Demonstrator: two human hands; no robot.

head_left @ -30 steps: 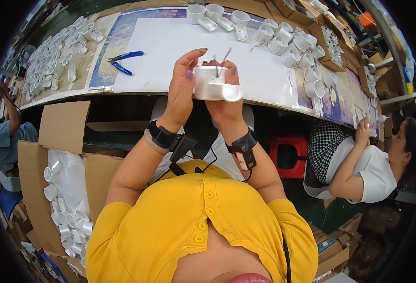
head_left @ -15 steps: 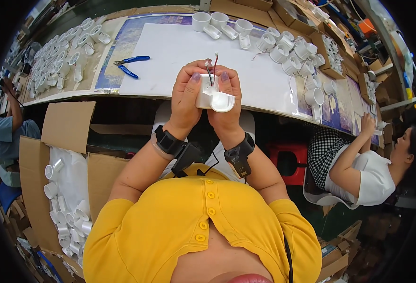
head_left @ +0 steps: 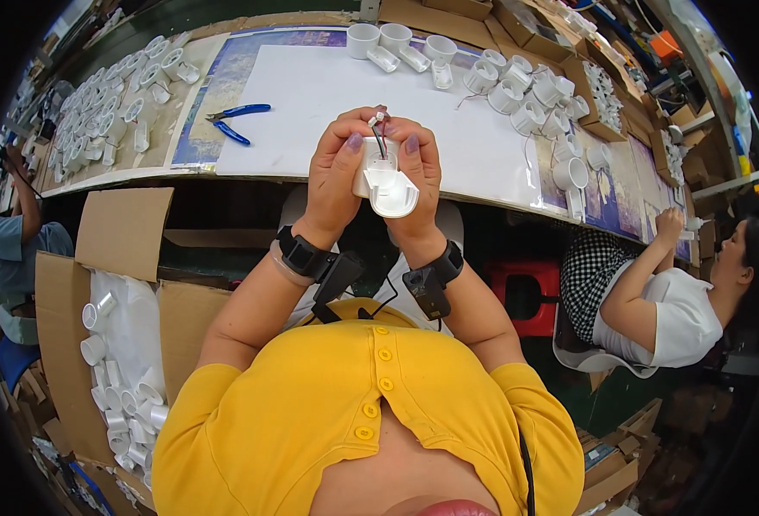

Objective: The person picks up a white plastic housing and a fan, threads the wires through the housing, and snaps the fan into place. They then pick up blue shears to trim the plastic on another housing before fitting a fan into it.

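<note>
Between both hands I hold a white plastic housing [head_left: 391, 196] near the table's front edge. Its rounded, tray-like end points toward me. Thin dark and red wires with small white connectors [head_left: 378, 119] rise from its far end. My left hand [head_left: 338, 168] grips its left side, thumb along the top edge. My right hand [head_left: 420, 172] is closed round the right side, its thumb on top too. The fingers behind and under the housing are partly hidden. Blue-handled pliers [head_left: 240, 122] lie on the table to the left of my hands, touched by neither.
White cups with trays [head_left: 396, 38] stand at the table's back. More wired white cups [head_left: 530, 116] sit at right, and many housings [head_left: 109, 120] at left. An open carton [head_left: 61, 344] of white parts is at my left. A co-worker [head_left: 663, 310] sits at right by a red stool [head_left: 526, 297].
The housing has tilted and turned slightly in my hands, its rounded end shifting left and toward me. The wires now stand lower, bunched closer to my fingers.
</note>
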